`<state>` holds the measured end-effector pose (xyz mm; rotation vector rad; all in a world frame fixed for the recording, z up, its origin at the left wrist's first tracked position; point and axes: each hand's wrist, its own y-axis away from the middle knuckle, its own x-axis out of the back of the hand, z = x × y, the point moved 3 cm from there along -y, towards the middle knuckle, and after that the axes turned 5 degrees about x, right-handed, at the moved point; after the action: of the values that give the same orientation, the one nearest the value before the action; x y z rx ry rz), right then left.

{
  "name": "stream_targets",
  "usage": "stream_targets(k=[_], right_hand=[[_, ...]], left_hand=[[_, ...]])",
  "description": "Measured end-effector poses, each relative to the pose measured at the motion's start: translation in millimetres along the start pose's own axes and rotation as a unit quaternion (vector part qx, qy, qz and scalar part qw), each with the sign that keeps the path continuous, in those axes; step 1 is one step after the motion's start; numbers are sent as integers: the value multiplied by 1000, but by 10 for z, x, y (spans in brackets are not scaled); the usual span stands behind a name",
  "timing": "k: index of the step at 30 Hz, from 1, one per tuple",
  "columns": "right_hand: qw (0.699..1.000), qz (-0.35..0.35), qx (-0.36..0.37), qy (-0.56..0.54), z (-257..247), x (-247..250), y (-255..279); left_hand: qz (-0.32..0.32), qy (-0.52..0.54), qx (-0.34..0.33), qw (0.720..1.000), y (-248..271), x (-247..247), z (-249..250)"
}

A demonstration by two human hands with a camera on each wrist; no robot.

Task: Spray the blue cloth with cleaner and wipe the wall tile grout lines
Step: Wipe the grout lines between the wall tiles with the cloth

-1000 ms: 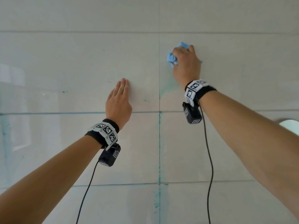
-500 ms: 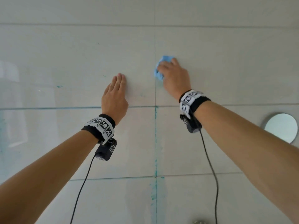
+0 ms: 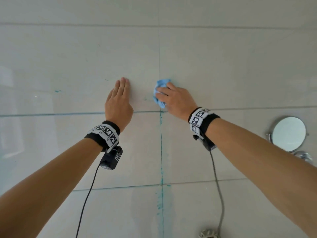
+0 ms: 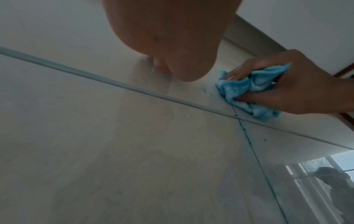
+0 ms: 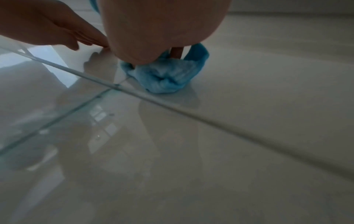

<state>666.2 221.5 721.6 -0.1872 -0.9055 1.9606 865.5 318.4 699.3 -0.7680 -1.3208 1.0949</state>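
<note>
My right hand [image 3: 173, 98] grips a bunched blue cloth [image 3: 159, 93] and presses it on the vertical grout line [image 3: 161, 148] of the pale wall tiles, just above the crossing with a horizontal grout line [image 3: 68, 114]. Below the cloth the vertical line is stained teal. The left wrist view shows the cloth [image 4: 252, 94] held between thumb and fingers of that right hand [image 4: 298, 84]. In the right wrist view the cloth [image 5: 166, 77] sits under my palm. My left hand [image 3: 119, 98] lies flat on the tile left of the cloth, fingers straight and together.
A round chrome mirror [image 3: 289, 133] hangs on the wall at the right, with a chrome fitting [image 3: 303, 156] under it. A metal hose [image 3: 221, 200] runs down to a fitting [image 3: 208, 234] at the bottom edge. Small teal specks [image 3: 57, 91] mark the left tile.
My right hand has wiped the cloth down the vertical grout line, from well above to just over the crossing. The left hand has stayed flat on the tile.
</note>
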Motion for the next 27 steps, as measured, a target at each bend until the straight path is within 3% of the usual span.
stream_targets(k=[2, 5, 9, 11, 13, 16, 19, 21, 24, 27], right_hand=[[998, 13, -57, -15, 288, 119, -66], [964, 65, -256, -32, 806, 384, -172], [936, 91, -339, -21, 877, 418, -250], [936, 114, -330, -39, 624, 302, -244], [963, 122, -229, -71, 231, 149, -210], [995, 69, -54, -52, -231, -50, -100], [1000, 21, 20, 0, -164, -35, -106], [999, 45, -20, 4, 39, 61, -241], [978, 118, -171, -37, 285, 175, -491], [967, 123, -221, -30, 200, 133, -609]], left_hand=[[-4, -2, 0, 1000, 5, 7, -7], [-5, -10, -6, 1000, 0, 26, -31], [-3, -8, -8, 1000, -5, 11, -8], [1, -2, -5, 1000, -4, -7, 1], [7, 0, -6, 1000, -5, -17, 4], [12, 5, -12, 1000, 7, -17, -11], [7, 9, -24, 1000, 7, 2, -31], [4, 11, -31, 999, 4, 20, -58], [-1, 11, -34, 999, 7, 42, -110], [2, 21, -38, 999, 14, 35, -123]])
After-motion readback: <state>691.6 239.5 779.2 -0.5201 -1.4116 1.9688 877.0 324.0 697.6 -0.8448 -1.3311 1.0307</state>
